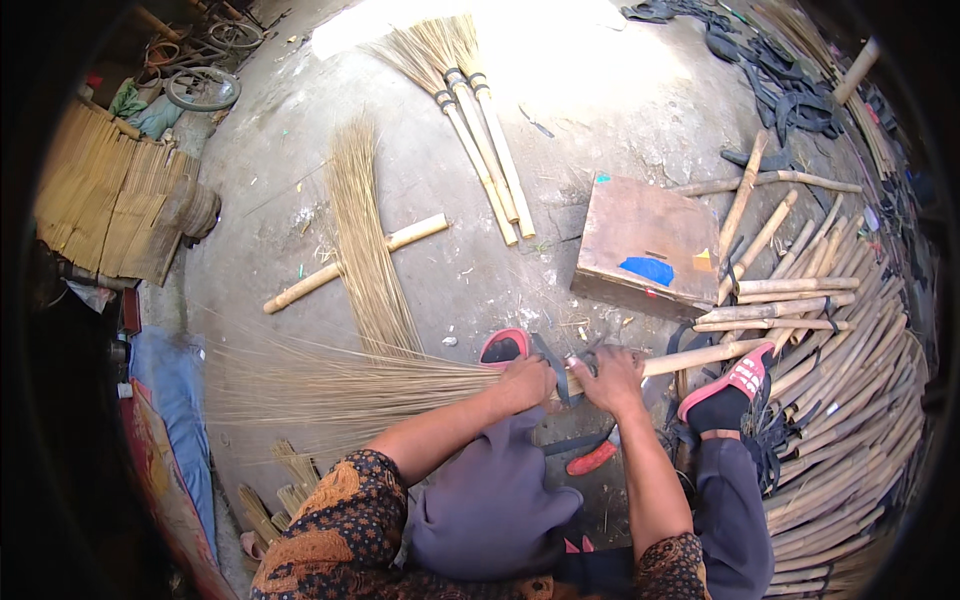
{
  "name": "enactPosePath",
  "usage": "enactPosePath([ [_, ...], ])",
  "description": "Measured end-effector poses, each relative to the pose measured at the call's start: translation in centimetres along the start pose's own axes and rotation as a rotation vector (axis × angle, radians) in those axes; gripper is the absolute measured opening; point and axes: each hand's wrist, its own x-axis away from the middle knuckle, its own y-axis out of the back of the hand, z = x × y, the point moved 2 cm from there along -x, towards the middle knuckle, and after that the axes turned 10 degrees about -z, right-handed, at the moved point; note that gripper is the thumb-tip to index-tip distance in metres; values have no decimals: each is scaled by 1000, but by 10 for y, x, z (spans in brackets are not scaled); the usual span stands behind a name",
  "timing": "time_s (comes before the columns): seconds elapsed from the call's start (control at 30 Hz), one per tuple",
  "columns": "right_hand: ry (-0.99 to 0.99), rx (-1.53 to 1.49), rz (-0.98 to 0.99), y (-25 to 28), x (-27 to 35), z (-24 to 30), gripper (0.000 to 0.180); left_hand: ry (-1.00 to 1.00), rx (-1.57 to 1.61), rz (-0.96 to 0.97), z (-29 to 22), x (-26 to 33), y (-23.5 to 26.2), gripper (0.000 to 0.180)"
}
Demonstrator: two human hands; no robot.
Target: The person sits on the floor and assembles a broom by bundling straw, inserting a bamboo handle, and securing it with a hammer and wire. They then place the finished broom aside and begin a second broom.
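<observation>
Straw [340, 385] is fanning left from the left hand [528, 384] gripping it, near centre; the right hand [612, 378] is grasping the pole [705, 357]; if the strap [551, 364] is slackening, straw could be slipping loose.

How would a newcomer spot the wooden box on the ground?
Find the big pile of bamboo poles on the right side. Just left of its upper end, beyond the right hand, sits the brown wooden box. Unlike the round poles beside it, it is block-shaped, with a bright blue patch on top.
</observation>
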Motion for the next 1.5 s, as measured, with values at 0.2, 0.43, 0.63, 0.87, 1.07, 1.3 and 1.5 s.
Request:
enactPosePath([
  [0.2,119,-221,-27,-18,5,16,71,58,-87,-148,13,9,-20,64],
  [0.43,312,-319,-372,-31,42,7,34,82,22,-143,10,-2,-13,79],
  [0.63,471,-414,-289,-53,86,-3,20,-1,371,107,28,-15,32,73],
  [0.87,321,-236,-271,-56,93,-14,6,15,565,239,31,-24,12,65],
  [1.07,208,-462,-191,-58,109,12,13,31,388,31,22,-19,10,68],
  [1.3,137,-252,-33,-89,103,-15,14,121,770,395,33,-26,12,62],
  [1.5,90,-287,19,-94,118,2,16,129,795,368,38,-35,0,56],
])
